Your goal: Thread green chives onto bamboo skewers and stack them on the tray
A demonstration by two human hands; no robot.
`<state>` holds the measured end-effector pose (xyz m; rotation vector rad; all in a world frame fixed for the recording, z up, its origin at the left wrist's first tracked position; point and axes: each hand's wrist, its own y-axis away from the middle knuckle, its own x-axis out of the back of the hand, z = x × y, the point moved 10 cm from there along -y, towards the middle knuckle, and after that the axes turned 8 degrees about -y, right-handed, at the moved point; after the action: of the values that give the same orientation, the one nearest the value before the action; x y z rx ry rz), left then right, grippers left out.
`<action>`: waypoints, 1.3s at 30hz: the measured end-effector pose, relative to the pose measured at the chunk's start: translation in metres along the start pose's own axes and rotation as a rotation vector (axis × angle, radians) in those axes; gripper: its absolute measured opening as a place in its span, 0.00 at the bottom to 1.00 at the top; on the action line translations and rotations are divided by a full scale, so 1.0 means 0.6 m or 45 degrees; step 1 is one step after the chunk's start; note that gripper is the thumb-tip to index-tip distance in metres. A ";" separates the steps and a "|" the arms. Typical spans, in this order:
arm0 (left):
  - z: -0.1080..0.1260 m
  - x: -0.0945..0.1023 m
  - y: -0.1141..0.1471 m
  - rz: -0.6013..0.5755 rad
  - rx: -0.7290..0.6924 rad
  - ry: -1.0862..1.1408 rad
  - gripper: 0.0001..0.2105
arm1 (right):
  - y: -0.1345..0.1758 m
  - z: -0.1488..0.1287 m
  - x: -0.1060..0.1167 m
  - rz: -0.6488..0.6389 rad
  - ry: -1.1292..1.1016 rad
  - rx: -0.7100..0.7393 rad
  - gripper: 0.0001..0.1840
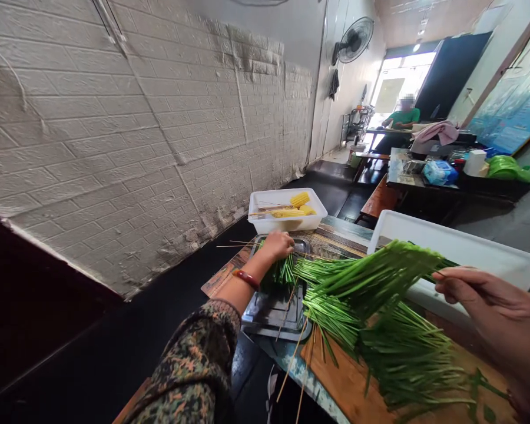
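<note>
My right hand point(490, 291) is closed in a pinch at the right end of a bunch of green chives point(380, 274), by a thin stick end. The bunch is lifted above more cut chives point(415, 353) lying on a wooden board point(335, 377). My left hand point(277, 244) has its fingers curled down over a metal tray point(274, 312), right above skewered chives point(285, 270) in it. What its fingertips hold is hidden. Thin wooden skewers point(291, 359) stick out from the chives towards me, and others point left past the tray.
Behind the tray, a white tub point(287, 222) holds skewered corn pieces point(299, 200). A larger white tub point(459, 235) stands at the right. A brick-patterned wall point(194, 118) runs along the left. Further back, a person point(404, 118) in green sits behind a cluttered table point(397, 165).
</note>
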<state>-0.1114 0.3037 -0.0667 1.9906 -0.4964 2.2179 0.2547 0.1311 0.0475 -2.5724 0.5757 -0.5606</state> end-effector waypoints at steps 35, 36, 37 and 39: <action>-0.100 0.125 0.146 0.486 0.386 1.180 0.23 | -0.017 -0.109 -0.202 -0.820 -0.312 0.067 0.16; -0.108 0.126 0.167 0.502 0.425 1.388 0.22 | -0.013 -0.124 -0.227 -0.877 -0.322 0.108 0.16; -0.113 0.124 0.184 0.504 0.449 1.576 0.21 | -0.010 -0.135 -0.254 -0.920 -0.338 0.145 0.16; -0.118 0.110 0.208 0.456 0.496 1.922 0.21 | -0.002 -0.146 -0.320 -1.016 -0.340 0.209 0.16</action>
<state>-0.2244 0.2009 -0.0278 -0.1774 -0.1696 3.2917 0.0545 0.1952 0.0652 -2.5831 -0.5945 -0.4589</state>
